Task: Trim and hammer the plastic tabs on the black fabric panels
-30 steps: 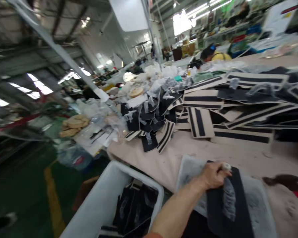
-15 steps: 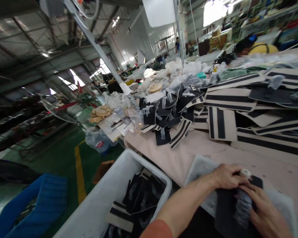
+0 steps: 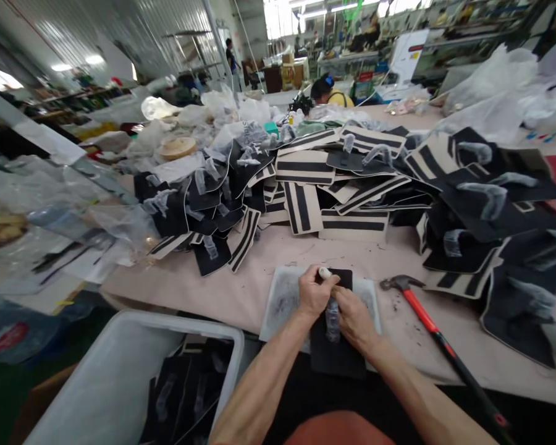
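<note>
My left hand is closed around a small tool with a rounded white end; the rest of it is hidden by my fingers. Close against it, my right hand grips the upper part of a plastic-wrapped strap. That strap is attached to a flat black panel, which lies in front of me under both hands. Beneath the panel is a pale, scuffed board on the table. To the right rests a claw hammer with a red and black handle.
Black panels with cream-striped backs are heaped across the table. More black panels fill a white bin at lower left. Clear plastic bags lie at left. A person in yellow is beyond the heap.
My view has swung to the right, bringing the hammer and the right-hand pile into sight. Both hands stay together on the black panel and its wrapped strap.
</note>
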`<state>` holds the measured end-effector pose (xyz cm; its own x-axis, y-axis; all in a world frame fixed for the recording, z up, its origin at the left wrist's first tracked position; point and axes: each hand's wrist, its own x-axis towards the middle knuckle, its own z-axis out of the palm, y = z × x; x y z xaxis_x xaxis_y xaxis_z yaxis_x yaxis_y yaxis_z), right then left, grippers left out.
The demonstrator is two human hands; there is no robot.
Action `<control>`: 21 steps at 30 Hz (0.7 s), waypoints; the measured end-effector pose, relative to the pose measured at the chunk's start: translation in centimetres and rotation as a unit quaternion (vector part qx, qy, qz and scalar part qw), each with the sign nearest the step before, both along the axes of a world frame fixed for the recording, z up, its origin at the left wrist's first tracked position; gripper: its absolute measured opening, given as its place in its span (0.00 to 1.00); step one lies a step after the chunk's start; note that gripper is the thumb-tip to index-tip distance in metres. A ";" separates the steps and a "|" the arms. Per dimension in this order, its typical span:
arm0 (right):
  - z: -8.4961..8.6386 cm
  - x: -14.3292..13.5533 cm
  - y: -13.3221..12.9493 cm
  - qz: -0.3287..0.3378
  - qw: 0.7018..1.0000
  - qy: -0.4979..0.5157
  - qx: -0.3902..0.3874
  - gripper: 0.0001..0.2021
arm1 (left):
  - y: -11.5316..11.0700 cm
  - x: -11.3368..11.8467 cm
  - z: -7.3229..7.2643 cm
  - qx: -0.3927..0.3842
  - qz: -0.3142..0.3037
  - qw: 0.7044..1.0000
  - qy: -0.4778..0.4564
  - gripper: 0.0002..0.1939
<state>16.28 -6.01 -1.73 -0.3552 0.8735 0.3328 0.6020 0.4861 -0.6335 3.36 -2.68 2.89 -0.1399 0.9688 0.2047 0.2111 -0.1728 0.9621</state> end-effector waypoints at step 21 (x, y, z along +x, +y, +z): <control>6.8 -0.5 -1.5 -0.148 0.972 -0.138 -0.122 0.26 | 1.1 -6.8 2.9 -0.041 0.085 0.979 -0.182 0.14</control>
